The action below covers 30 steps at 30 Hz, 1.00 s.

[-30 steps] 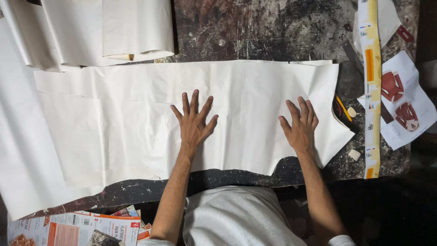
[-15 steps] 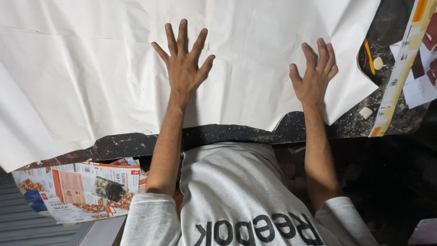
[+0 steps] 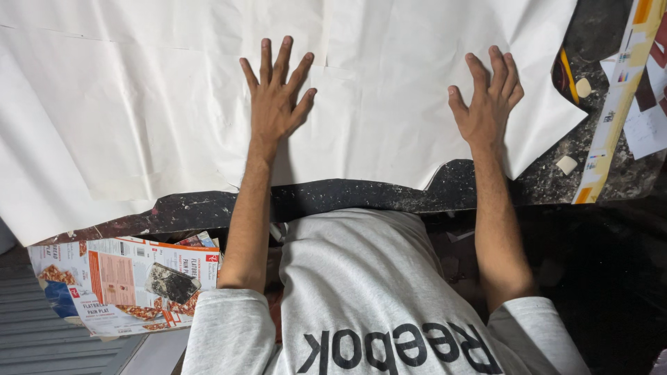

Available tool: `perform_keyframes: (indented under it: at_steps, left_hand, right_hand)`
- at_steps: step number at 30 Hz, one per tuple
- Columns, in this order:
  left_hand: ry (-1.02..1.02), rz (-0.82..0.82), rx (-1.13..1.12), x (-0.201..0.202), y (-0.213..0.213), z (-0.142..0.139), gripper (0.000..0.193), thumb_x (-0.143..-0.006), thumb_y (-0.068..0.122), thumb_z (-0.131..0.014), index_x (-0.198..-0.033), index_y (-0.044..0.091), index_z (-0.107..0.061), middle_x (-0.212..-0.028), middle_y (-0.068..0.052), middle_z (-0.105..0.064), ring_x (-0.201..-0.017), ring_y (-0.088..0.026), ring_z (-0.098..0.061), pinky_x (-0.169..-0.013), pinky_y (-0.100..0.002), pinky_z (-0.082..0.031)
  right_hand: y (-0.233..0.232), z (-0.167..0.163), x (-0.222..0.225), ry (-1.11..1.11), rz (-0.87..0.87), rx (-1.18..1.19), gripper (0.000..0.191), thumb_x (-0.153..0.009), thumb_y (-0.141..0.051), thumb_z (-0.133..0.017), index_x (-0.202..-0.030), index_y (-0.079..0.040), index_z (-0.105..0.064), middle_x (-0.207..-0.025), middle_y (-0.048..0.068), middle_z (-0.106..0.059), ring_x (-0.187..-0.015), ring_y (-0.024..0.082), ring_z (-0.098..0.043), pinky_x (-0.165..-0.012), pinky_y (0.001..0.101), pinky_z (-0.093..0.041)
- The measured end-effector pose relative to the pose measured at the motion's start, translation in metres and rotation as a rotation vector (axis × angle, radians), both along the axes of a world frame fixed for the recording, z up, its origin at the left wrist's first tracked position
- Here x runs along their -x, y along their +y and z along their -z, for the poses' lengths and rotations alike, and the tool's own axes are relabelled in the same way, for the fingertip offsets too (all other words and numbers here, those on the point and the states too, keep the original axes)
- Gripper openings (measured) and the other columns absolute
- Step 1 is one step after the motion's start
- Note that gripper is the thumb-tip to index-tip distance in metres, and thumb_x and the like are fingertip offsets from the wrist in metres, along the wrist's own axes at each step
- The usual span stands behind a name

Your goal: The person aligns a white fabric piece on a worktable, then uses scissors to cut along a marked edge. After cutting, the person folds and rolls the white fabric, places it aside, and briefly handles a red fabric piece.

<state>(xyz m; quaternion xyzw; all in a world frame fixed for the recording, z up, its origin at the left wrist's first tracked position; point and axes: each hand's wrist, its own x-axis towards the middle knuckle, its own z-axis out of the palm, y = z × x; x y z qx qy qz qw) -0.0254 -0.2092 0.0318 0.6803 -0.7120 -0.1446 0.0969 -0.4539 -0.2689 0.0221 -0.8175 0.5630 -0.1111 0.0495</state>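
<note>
White paper sheet point(image 3: 389, 118): large, creased, spread over most of the dark, paint-flecked table point(image 3: 333, 196); its lower edge stops just short of the table's near edge.
Left hand point(image 3: 276, 104): palm down on the sheet, fingers spread wide, seemingly pressing it flat.
Right hand point(image 3: 486, 104): palm down near the sheet's right edge, fingers loosely together, thumb out, apparently holding that side down.
Printed strip point(image 3: 615, 104): along the table's right edge.
Printed leaflets point(image 3: 132, 281): below the table's near-left corner.

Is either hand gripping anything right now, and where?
Nothing is gripped. Left hand and right hand lie flat, fingers spread, pressing on the white fabric sheet.
</note>
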Motion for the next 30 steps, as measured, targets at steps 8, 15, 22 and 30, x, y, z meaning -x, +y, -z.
perform_keyframes:
  at_steps: [8, 15, 22, 30]
  left_hand:
    - [0.03, -0.037, 0.004, -0.01, 0.008, -0.007, 0.057, -0.109, 0.059, -0.042, -0.161, 0.039, -0.043, -0.173, -0.001, -0.018, -0.159, -0.031, -0.003, -0.122, -0.07, 0.009]
    - [0.052, -0.054, 0.075, -0.008, 0.012, -0.012, 0.057, -0.107, 0.056, -0.044, -0.16, 0.035, -0.045, -0.174, -0.002, -0.02, -0.16, -0.03, -0.002, -0.123, -0.069, 0.009]
    - [-0.047, -0.14, 0.039, 0.006, -0.015, -0.001, 0.063, -0.106, 0.057, -0.044, -0.163, 0.032, -0.044, -0.174, 0.0, -0.025, -0.165, -0.026, -0.007, -0.132, -0.068, 0.005]
    - [0.137, -0.055, 0.107, 0.03, -0.042, -0.023, 0.057, -0.104, 0.059, -0.044, -0.153, 0.031, -0.054, -0.173, -0.009, -0.023, -0.16, -0.036, -0.002, -0.119, -0.073, 0.009]
  right_hand:
    - [-0.006, -0.007, -0.003, -0.004, -0.021, 0.022, 0.059, -0.112, -0.041, -0.074, -0.158, -0.014, -0.051, -0.169, 0.017, -0.032, -0.157, 0.036, -0.021, -0.121, 0.0564, -0.019]
    - [-0.007, -0.02, -0.012, -0.02, 0.017, 0.007, 0.062, -0.106, -0.041, -0.074, -0.158, -0.016, -0.052, -0.166, 0.016, -0.034, -0.155, 0.036, -0.023, -0.121, 0.0554, -0.02]
    - [-0.008, -0.032, -0.027, -0.003, 0.023, 0.037, 0.064, -0.097, -0.037, -0.074, -0.152, -0.013, -0.052, -0.158, 0.017, -0.035, -0.15, 0.037, -0.026, -0.118, 0.0567, -0.023]
    - [-0.023, -0.043, -0.043, 0.03, 0.123, -0.005, 0.065, -0.095, -0.045, -0.077, -0.147, -0.012, -0.055, -0.132, 0.014, -0.041, -0.131, 0.035, -0.033, -0.107, 0.0598, -0.026]
